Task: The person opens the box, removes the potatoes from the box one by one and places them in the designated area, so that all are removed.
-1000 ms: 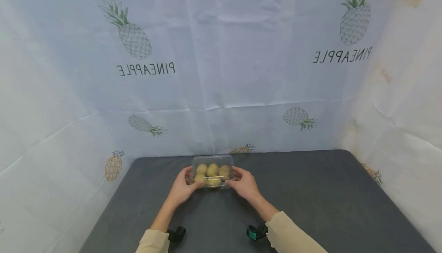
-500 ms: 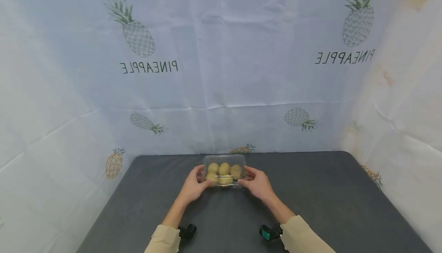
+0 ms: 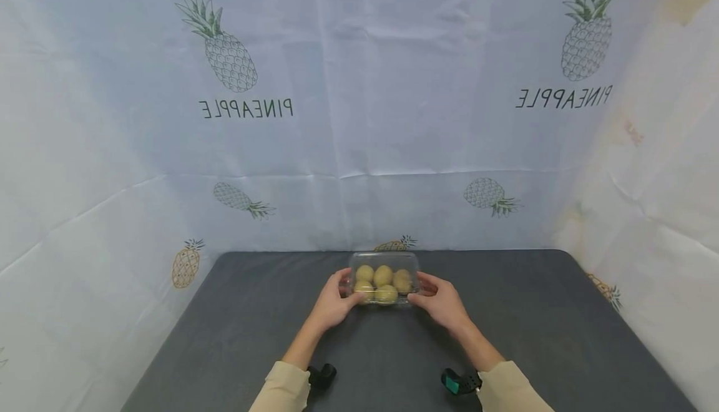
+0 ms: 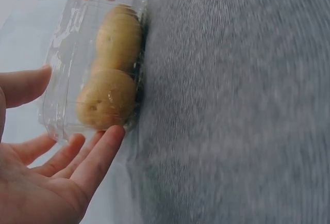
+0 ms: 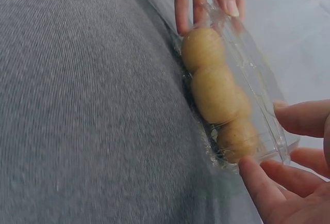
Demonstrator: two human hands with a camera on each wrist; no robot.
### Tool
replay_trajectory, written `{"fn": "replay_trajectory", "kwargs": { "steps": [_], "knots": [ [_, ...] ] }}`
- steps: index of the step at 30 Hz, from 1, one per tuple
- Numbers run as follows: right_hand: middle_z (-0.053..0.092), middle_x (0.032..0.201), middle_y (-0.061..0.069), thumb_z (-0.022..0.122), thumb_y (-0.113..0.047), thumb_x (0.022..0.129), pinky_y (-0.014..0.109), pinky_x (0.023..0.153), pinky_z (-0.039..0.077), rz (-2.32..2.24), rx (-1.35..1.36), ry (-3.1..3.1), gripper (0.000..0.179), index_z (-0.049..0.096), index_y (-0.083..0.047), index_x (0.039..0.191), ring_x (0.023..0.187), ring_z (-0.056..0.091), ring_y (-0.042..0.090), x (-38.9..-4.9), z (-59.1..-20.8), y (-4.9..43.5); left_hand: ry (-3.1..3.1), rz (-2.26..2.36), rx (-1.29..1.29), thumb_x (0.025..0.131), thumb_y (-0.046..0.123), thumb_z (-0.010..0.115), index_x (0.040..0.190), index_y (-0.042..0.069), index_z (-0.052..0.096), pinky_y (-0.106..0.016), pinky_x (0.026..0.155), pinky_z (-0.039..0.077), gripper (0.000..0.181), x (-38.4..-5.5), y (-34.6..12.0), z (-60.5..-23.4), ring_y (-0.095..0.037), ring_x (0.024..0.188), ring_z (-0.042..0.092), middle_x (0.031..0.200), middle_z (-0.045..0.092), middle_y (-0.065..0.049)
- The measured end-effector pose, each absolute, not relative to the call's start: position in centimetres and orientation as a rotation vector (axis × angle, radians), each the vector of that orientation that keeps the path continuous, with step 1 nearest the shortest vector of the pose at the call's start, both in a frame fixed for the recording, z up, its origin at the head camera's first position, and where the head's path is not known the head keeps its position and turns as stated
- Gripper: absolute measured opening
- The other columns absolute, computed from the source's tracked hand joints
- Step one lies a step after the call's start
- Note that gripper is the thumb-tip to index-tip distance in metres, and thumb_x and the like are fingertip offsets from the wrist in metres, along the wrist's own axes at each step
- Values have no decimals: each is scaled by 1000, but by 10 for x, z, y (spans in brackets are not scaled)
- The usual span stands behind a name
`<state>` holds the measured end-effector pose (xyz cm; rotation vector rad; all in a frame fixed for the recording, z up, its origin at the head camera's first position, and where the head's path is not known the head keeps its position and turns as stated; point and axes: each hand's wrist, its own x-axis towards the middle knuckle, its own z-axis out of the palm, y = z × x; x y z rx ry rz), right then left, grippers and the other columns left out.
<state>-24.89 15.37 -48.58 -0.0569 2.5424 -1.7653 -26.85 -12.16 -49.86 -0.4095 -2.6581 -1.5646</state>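
A clear plastic clamshell box [image 3: 384, 261] with several round, yellow-brown potatoes [image 3: 386, 294] inside is at the far part of the dark table. My left hand [image 3: 332, 303] holds its left end, thumb at the front edge and fingers around the side. The right hand [image 3: 440, 303] grips the opposite end in the same way. In the left wrist view, the fingertips [image 4: 114, 132] lie against the box low beside a potato [image 4: 105, 100]. From the right wrist, the thumb [image 5: 301, 116] shows at the lid's rim, with fingers at the end wall.
The table [image 3: 387, 356] has a dark grey cover. Just behind its far edge hangs a pale cloth [image 3: 393, 131] printed with pineapples, and it continues down both sides. Black devices [image 3: 462, 382] are strapped to both wrists.
Both hands and the box of potatoes have moved steadily to the right along the table. The hold at each end looks the same.
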Motion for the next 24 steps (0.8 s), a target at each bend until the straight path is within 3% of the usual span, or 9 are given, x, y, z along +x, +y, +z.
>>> {"fn": "replay_trajectory", "kwargs": {
  "steps": [24],
  "knots": [
    [48, 148, 28, 75, -22, 95, 48, 97, 53, -1732, -58, 2542, 68, 44, 0, 152, 127, 57, 39, -245, -488, 194, -2668, -1624, -459, 98, 30, 71, 151, -1, 42, -50, 89, 53, 68, -270, -88, -503, -36, 117, 60, 131, 52, -19]
  ]
}}
